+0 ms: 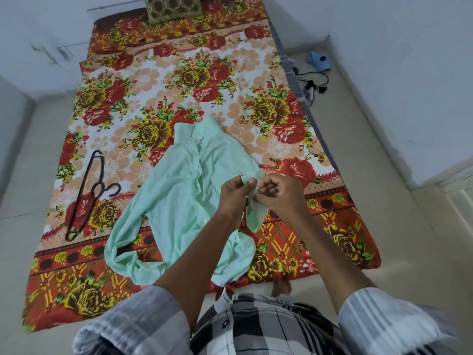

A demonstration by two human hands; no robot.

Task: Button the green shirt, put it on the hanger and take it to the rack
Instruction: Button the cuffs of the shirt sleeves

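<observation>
A pale green shirt (183,198) lies spread on the flowered bed sheet (179,80), collar pointing away from me, its button placket running down the middle. My left hand (234,194) and my right hand (277,192) are raised together over the shirt's right side, both pinching the cuff end of its right sleeve (254,213), which hangs down between them. A dark hanger (88,193) lies flat on the sheet to the left of the shirt, apart from it. No rack is in view.
A patterned cushion (172,7) sits at the far end of the bed. On the floor to the right lie a black cable (313,84) and a small blue device (318,60). White walls close in on both sides.
</observation>
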